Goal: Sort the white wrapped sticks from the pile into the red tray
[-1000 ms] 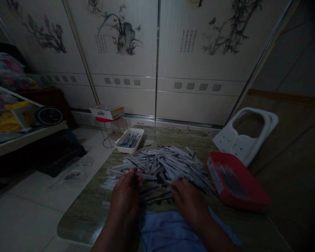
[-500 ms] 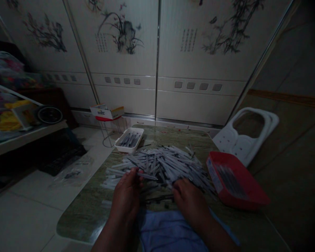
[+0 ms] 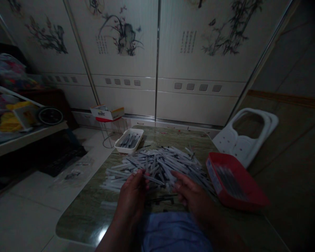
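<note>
The fingers [image 3: 140, 174] of my left hand [image 3: 132, 194] are closed on a slim clear pen [image 3: 154, 180], its tip pointing right, over the near side of a big loose pile. My right hand [image 3: 195, 197] is just beside that tip, fingers blurred against something pale; I cannot tell whether they grip it.

From the left, a shelf [image 3: 26, 139] carries a yellow bundle [image 3: 9, 119] and a round black thing [image 3: 50, 115]. Next, a stool [image 3: 102, 119] with a red seat has an open white box [image 3: 102, 113] on it. At the far left of my tabletop [image 3: 81, 220], a white tray [image 3: 120, 149] holds more pens. The pile of pens [image 3: 170, 159] spreads across the middle, and a few dark sticks [image 3: 162, 200] lie nearer me, above a blue cloth [image 3: 175, 231]. To the right, a red basket [image 3: 252, 185] has pens lying inside, and behind it a white folding chair [image 3: 233, 140] leans by the wall.
</note>
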`<state>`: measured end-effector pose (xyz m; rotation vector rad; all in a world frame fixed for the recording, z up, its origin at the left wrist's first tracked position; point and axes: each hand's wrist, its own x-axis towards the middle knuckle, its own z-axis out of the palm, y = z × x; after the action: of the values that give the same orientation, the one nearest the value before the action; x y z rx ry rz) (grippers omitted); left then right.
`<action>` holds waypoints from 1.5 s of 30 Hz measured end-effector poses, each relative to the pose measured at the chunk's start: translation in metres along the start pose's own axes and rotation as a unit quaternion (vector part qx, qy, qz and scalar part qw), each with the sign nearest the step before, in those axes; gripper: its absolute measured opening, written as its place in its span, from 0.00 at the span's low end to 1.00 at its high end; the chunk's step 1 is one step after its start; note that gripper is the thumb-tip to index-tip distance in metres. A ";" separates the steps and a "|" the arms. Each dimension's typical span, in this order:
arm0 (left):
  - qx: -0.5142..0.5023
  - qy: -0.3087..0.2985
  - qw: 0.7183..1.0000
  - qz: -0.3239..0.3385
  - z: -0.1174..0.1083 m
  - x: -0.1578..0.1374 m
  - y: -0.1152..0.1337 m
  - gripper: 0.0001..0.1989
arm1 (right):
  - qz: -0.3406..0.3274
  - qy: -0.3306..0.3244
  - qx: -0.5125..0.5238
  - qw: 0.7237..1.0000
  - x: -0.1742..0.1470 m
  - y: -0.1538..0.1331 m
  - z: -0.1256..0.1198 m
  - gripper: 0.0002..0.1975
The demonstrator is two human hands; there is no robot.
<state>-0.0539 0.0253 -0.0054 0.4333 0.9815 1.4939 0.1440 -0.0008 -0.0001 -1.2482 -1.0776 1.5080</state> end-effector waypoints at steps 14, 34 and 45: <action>-0.115 -0.040 0.982 -0.147 0.017 -0.016 -0.006 0.06 | 0.025 -0.029 0.123 0.992 -0.005 -0.003 0.007 0.16; -0.016 -0.030 0.999 -0.021 0.007 -0.006 -0.006 0.08 | -0.007 -0.020 0.034 0.999 -0.006 -0.002 0.003 0.08; 0.000 -0.035 0.999 -0.005 0.006 -0.005 -0.007 0.11 | -0.010 -0.002 0.013 1.000 -0.008 -0.007 0.005 0.08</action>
<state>-0.0443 0.0223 -0.0059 0.4774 0.9269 1.4596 0.1403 -0.0068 0.0090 -1.2135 -1.0670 1.5066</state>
